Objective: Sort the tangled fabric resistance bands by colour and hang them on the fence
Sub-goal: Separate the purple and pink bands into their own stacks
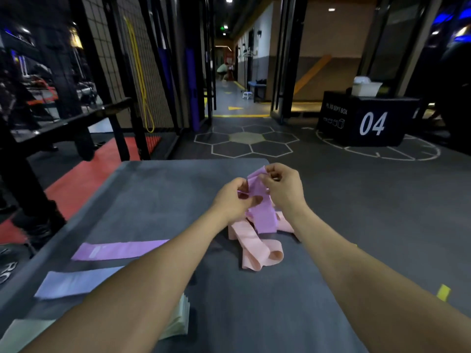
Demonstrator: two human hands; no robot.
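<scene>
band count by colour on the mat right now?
Purple: 2, one held in both hands, one flat
Lavender-blue: 1, flat
Pale green: 1 stack, count unclear
Peach: tangled pile, count unclear
Total: at least 5

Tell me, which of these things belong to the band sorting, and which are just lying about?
Part of the job: purple band held up by left hand and right hand; pink bands; flat purple band; lilac band; pale green bands; mesh fence.

Just lying about: black box marked 04; white tub; yellow loop.
</scene>
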